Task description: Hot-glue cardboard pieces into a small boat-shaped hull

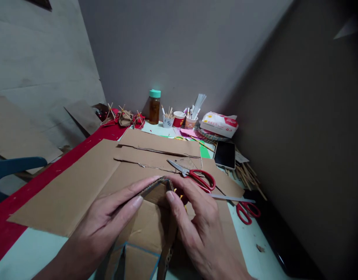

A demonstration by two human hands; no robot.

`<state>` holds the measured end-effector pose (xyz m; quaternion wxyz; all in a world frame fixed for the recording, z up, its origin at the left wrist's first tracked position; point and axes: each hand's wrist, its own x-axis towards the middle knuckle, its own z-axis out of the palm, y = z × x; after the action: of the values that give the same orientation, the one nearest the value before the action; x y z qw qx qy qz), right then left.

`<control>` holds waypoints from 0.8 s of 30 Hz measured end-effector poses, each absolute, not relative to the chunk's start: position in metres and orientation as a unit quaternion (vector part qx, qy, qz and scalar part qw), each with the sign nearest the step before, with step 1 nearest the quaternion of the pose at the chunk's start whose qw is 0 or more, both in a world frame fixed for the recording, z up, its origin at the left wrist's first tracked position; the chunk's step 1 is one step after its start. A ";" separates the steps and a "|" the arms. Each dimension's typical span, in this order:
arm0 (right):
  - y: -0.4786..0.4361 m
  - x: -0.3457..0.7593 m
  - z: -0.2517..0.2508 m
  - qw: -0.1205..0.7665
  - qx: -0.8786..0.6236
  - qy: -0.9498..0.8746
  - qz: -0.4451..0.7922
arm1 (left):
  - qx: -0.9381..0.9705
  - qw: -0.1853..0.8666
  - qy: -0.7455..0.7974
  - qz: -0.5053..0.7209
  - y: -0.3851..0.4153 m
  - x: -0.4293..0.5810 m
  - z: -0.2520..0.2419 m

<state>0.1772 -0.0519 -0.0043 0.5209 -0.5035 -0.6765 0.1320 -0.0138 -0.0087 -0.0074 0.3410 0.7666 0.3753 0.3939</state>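
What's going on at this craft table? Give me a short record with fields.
left hand: fingers pressed on the folded cardboard piece
right hand: pinching the same piece at its top corner
under it: flat cardboard sheets
scissors: one red-handled pair on the cardboard, a second pair to the right
far edge: amber bottle, paper cups, tissue pack, phone

Dim grey walls (pixel 179 50) in a corner, cardboard-panelled left wall (pixel 35 70), pale green table (pixel 30 252), blue chair (pixel 12 167).
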 end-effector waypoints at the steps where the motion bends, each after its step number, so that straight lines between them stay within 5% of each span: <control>1: -0.052 0.177 -0.004 0.525 -0.503 -0.676 0.122 | 0.778 0.318 0.365 0.401 -0.009 -0.014 -0.008; 8: -0.052 0.179 0.003 0.541 -0.493 -0.679 0.062 | 0.855 0.174 0.302 0.385 -0.010 -0.015 -0.019; 24: -0.046 0.176 -0.011 0.591 -0.464 -0.660 0.019 | 0.895 0.110 0.255 0.348 -0.009 -0.012 -0.021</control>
<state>0.1763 -0.0463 -0.0111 0.5913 -0.4637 -0.6595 0.0187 -0.0120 -0.0089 -0.0205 0.1100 0.8954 0.2552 0.3479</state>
